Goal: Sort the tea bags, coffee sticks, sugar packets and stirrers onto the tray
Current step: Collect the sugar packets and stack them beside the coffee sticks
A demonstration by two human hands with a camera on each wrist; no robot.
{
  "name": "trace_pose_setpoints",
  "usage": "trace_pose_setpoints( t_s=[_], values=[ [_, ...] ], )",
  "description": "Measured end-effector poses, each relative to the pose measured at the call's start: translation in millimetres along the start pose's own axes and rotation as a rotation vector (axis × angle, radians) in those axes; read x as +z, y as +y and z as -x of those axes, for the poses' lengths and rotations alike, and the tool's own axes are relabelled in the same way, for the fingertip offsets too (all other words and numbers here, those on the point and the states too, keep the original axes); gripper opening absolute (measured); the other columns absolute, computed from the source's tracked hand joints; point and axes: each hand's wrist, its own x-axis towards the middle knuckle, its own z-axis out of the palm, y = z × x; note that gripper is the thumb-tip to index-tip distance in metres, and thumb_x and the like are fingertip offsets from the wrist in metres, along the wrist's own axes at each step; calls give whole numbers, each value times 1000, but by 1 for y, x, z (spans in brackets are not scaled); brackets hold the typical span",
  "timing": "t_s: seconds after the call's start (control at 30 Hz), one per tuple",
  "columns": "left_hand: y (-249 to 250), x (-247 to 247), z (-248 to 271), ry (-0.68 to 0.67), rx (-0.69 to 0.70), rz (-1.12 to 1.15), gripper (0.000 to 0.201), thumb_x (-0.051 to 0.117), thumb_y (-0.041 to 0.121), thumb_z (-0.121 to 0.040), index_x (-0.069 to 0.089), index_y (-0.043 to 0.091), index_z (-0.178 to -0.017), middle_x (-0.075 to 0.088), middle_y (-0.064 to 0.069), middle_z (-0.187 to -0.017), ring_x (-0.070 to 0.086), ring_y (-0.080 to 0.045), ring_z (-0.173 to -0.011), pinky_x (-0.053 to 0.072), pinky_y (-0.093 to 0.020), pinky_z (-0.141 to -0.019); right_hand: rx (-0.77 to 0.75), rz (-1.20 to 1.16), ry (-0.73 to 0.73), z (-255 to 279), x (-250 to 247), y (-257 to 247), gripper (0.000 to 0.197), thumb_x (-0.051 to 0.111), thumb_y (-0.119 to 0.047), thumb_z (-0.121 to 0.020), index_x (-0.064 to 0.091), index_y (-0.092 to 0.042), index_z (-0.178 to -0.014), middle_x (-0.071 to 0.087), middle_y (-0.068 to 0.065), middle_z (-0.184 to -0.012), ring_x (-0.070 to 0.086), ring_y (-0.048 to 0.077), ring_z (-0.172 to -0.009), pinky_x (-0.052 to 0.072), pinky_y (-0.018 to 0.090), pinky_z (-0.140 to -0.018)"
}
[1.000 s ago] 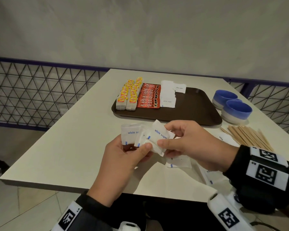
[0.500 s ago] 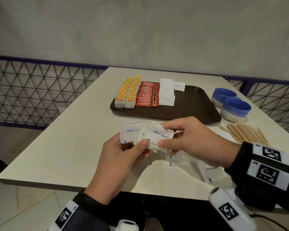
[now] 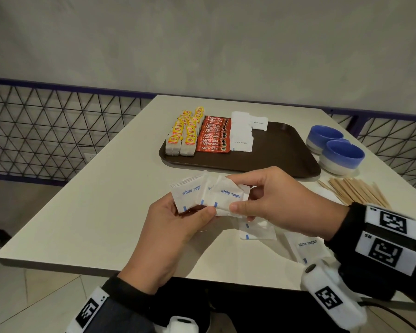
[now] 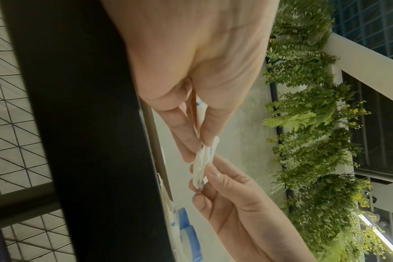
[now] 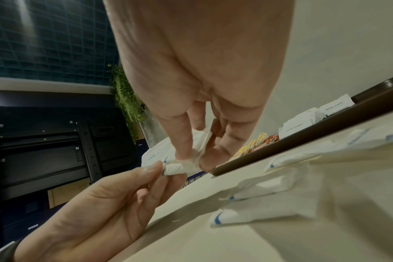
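Observation:
Both hands hold a fan of white sugar packets [image 3: 209, 195] above the table's near half. My left hand [image 3: 178, 219] pinches the lower edges [image 4: 202, 159]; my right hand [image 3: 262, 200] pinches the front packet [image 5: 191, 157] between thumb and fingers. The brown tray [image 3: 279, 150] behind carries yellow-tagged tea bags [image 3: 185, 135], red coffee sticks [image 3: 215, 138] and a row of sugar packets [image 3: 241, 133]. Loose sugar packets [image 3: 257, 230] lie on the table under my right hand, another [image 3: 306, 246] by my right wrist. Wooden stirrers [image 3: 356, 193] lie in a pile at the right.
Two blue-and-white bowls [image 3: 341, 156] stand right of the tray, behind the stirrers. The beige table [image 3: 94, 200] ends close to me and at the left, with a wire-mesh railing [image 3: 46, 131] beyond. A grey wall is behind.
The packets in my hands have been squared up a little, the front one sitting straighter; both hands have kept their hold and hardly moved over the table.

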Motion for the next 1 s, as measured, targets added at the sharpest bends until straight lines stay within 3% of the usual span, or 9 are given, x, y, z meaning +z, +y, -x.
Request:
trace_pose_setpoints(
  t_s=[0.1,0.23,0.37,0.53,0.67,0.8,0.9,1.0],
  values=[
    [2,1,1,-13,-25,27,33,75,3,-84,74,15,-114,78,-6,-109,74,-27,-103,57,-45,-92,16,30,32,0,0,0,66,82,-23,-84,56,-38,-143,71,-8,-120,75,22,-83,64,42,-77],
    [3,2,1,-4,-27,-3,33,73,2,-87,73,18,-116,78,-4,-110,74,-25,-104,56,-46,-95,24,50,72,0,-1,-1,69,88,-28,-78,57,-40,-139,70,-3,-109,73,22,-81,63,43,-80],
    [2,2,1,21,-41,-7,33,72,-3,-87,73,17,-113,78,-3,-107,74,-25,-102,58,-41,-90,50,-45,92,2,0,-4,57,86,-24,-79,62,-31,-131,71,6,-99,75,25,-73,63,48,-75],
    [5,2,3,27,-53,-31,36,73,-2,-86,73,18,-116,78,-1,-109,74,-22,-104,56,-44,-95,71,-79,108,3,1,-5,40,82,-23,-85,67,-31,-121,71,6,-98,75,28,-73,64,45,-69],
    [8,4,5,38,-51,-36,33,71,2,-88,73,18,-116,78,0,-108,74,-20,-103,57,-40,-93,68,-105,72,3,0,-5,39,83,-16,-84,67,-30,-117,73,5,-92,74,27,-70,65,44,-69],
    [7,4,6,28,-38,-8,26,65,5,-94,72,20,-114,79,0,-104,75,-19,-98,58,-26,-79,78,-129,-4,4,-9,-8,35,81,-13,-85,70,-27,-116,75,6,-99,75,26,-80,64,36,-68],
    [8,6,9,39,-59,21,27,63,2,-94,73,20,-112,80,-6,-97,77,-24,-89,58,-21,-70,105,-61,-148,5,-30,-11,25,78,-13,-88,76,-20,-112,78,1,-104,74,27,-92,63,33,-74],
    [1,2,9,41,-66,21,27,64,0,-92,73,15,-113,79,-13,-91,78,-30,-83,60,-23,-67,173,75,-266,-1,-66,-14,17,77,-17,-88,79,-18,-105,79,1,-102,72,31,-97,59,39,-85]
  ],
)
